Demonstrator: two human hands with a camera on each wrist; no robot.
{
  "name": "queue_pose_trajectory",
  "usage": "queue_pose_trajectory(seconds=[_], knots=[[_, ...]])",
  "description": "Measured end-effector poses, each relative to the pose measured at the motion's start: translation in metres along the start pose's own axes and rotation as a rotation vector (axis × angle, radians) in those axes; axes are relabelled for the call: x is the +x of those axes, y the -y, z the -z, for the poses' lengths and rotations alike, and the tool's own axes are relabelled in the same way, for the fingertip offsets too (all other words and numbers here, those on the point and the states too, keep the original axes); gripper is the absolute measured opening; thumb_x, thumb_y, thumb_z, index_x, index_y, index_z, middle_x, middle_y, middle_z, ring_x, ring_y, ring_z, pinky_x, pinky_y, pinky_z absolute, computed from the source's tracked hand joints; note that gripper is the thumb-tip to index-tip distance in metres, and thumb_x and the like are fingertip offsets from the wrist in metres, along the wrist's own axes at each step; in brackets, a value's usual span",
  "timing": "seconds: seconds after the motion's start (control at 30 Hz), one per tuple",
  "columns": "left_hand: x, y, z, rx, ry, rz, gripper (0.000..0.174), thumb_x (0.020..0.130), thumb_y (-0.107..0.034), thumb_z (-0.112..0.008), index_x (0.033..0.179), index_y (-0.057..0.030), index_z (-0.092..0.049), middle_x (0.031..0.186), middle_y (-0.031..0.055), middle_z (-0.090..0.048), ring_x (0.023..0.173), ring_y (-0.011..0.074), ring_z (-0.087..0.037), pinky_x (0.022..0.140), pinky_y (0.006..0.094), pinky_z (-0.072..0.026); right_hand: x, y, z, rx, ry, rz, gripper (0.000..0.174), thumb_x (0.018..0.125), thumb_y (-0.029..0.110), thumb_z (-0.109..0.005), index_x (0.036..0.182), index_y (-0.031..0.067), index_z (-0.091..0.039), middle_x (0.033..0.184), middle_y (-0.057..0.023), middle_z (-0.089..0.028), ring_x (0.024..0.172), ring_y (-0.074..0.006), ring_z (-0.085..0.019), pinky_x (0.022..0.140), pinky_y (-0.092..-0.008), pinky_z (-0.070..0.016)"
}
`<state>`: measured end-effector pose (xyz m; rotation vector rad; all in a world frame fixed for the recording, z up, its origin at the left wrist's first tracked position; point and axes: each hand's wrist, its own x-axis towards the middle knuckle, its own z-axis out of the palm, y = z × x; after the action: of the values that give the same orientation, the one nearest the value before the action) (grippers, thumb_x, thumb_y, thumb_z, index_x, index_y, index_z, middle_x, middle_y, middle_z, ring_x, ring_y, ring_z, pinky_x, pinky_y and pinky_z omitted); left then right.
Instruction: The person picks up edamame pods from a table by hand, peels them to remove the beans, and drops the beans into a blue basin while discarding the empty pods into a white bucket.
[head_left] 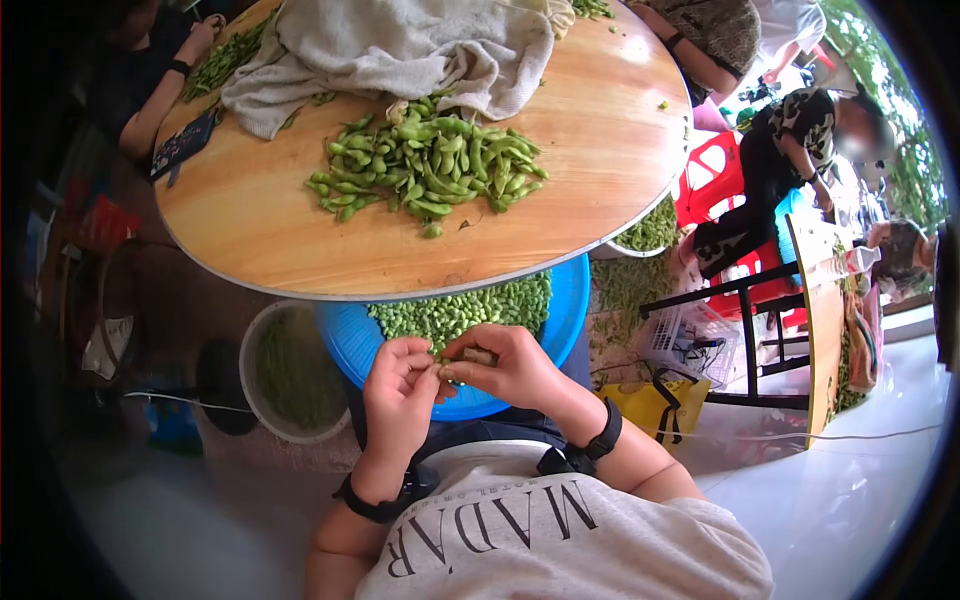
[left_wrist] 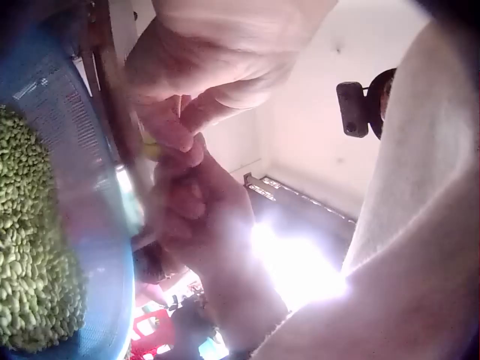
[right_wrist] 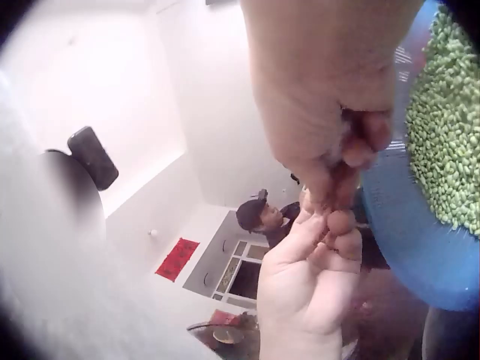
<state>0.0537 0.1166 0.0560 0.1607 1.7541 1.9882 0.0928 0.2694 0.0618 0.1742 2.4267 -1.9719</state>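
Note:
In the head view the left hand [head_left: 398, 395] and right hand [head_left: 512, 368] meet fingertip to fingertip above a blue basket [head_left: 345, 345] of shelled green beans [head_left: 470, 312]. Between them the fingers pinch a small green pod [head_left: 440, 362], mostly covered by the fingertips. A bit of green shows at the left hand's [left_wrist: 217, 60] fingertips in the left wrist view. The right wrist view shows the right hand [right_wrist: 330, 90] curled against the left, the pod hidden there. A heap of unshelled pods [head_left: 430, 165] lies on the round table [head_left: 560, 220].
A grey cloth [head_left: 390, 50] lies on the table behind the pods. Left of the basket stands a pale bucket [head_left: 255, 385]; a basin of pods [head_left: 650, 228] is at the right. A yellow bag [head_left: 655, 405] stands on the floor, and other people sit around.

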Motion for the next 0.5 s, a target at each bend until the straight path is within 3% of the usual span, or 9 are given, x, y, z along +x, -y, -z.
queue_pose_trajectory(seconds=[0.07, 0.17, 0.2, 0.23, 0.3, 0.37, 0.4, 0.43, 0.5], knots=[[-0.002, -0.002, 0.002, 0.061, 0.050, -0.065, 0.022, 0.083, 0.004, -0.051, 0.103, 0.0009, -0.043, 0.082, 0.0090, -0.059, 0.061, 0.0118, -0.059, 0.053, 0.0208, -0.0468, 0.003, -0.008, 0.003, 0.176, 0.069, -0.086, 0.018, 0.078, 0.016, -0.066, 0.084, -0.0009, -0.062, 0.066, 0.0007, -0.056, 0.058, -0.0050, -0.048, 0.048, -0.0217, -0.0385], [-0.004, 0.003, 0.002, 0.122, 0.037, -0.129, 0.014, 0.083, 0.002, -0.053, 0.096, 0.0003, -0.049, 0.076, 0.0060, -0.058, 0.059, 0.0093, -0.057, 0.051, 0.0198, -0.0447, 0.007, -0.005, 0.012, 0.365, 0.168, -0.359, 0.018, 0.078, 0.016, -0.066, 0.085, 0.0004, -0.063, 0.071, -0.0002, -0.057, 0.061, -0.0064, -0.047, 0.052, -0.0228, -0.0397], [-0.003, 0.009, 0.012, 0.205, 0.023, -0.148, 0.011, 0.083, 0.002, -0.053, 0.094, 0.0004, -0.050, 0.076, 0.0053, -0.058, 0.059, 0.0087, -0.056, 0.051, 0.0196, -0.0444, 0.008, -0.009, 0.010, 0.288, 0.149, -0.317, 0.017, 0.077, 0.014, -0.064, 0.088, 0.0004, -0.063, 0.069, -0.0033, -0.059, 0.058, -0.0112, -0.052, 0.051, -0.0257, -0.0415], [0.000, 0.013, 0.023, 0.289, 0.007, -0.165, 0.009, 0.083, 0.001, -0.054, 0.092, 0.0005, -0.052, 0.076, 0.0047, -0.058, 0.058, 0.0080, -0.056, 0.051, 0.0195, -0.0441, 0.007, -0.008, 0.012, 0.059, 0.124, -0.141, 0.017, 0.076, 0.012, -0.064, 0.088, 0.0005, -0.063, 0.069, -0.0048, -0.059, 0.058, -0.0139, -0.053, 0.051, -0.0268, -0.0422], [0.006, 0.022, 0.053, 0.360, -0.199, -0.174, 0.007, 0.085, -0.001, -0.052, 0.090, 0.0006, -0.056, 0.076, 0.0040, -0.059, 0.057, 0.0075, -0.054, 0.052, 0.0208, -0.0447, 0.005, -0.002, 0.019, -0.394, 0.070, 0.207, 0.017, 0.074, 0.010, -0.063, 0.089, 0.0007, -0.063, 0.070, -0.0078, -0.059, 0.057, -0.0193, -0.055, 0.052, -0.0290, -0.0437], [0.013, 0.035, 0.098, 0.563, -0.376, -0.213, 0.009, 0.085, -0.001, -0.052, 0.091, 0.0001, -0.058, 0.078, 0.0048, -0.059, 0.062, 0.0080, -0.053, 0.052, 0.0220, -0.0451, 0.006, 0.006, 0.035, -0.424, -0.040, 0.262, 0.018, 0.071, 0.009, -0.063, 0.088, 0.0034, -0.063, 0.072, -0.0117, -0.056, 0.060, -0.0273, -0.056, 0.054, -0.0339, -0.0457], [0.015, 0.044, 0.123, 0.693, -0.466, -0.174, 0.010, 0.082, 0.001, -0.052, 0.090, 0.0010, -0.058, 0.079, 0.0086, -0.059, 0.066, 0.0150, -0.056, 0.058, 0.0266, -0.0471, 0.013, 0.010, 0.047, -0.444, -0.117, 0.280, 0.018, 0.071, 0.011, -0.063, 0.087, 0.0051, -0.063, 0.072, -0.0124, -0.056, 0.061, -0.0296, -0.057, 0.055, -0.0364, -0.0463], [0.016, 0.048, 0.150, 0.955, -0.465, -0.109, 0.017, 0.080, -0.002, -0.054, 0.096, 0.0010, -0.059, 0.085, 0.0158, -0.061, 0.075, 0.0242, -0.059, 0.067, 0.0311, -0.0477, 0.022, 0.014, 0.058, -0.463, -0.192, 0.298, 0.017, 0.070, 0.012, -0.063, 0.087, 0.0069, -0.063, 0.073, -0.0131, -0.056, 0.063, -0.0319, -0.057, 0.056, -0.0389, -0.0470], [0.015, 0.038, 0.164, 1.398, -0.419, 0.030, 0.024, 0.080, -0.006, -0.055, 0.103, 0.0002, -0.059, 0.090, 0.0211, -0.061, 0.082, 0.0294, -0.060, 0.072, 0.0334, -0.0465, 0.047, 0.027, 0.070, -0.586, -0.476, 0.246, 0.015, 0.069, 0.014, -0.065, 0.081, 0.0058, -0.061, 0.074, -0.0134, -0.055, 0.063, -0.0325, -0.057, 0.055, -0.0402, -0.0467]])
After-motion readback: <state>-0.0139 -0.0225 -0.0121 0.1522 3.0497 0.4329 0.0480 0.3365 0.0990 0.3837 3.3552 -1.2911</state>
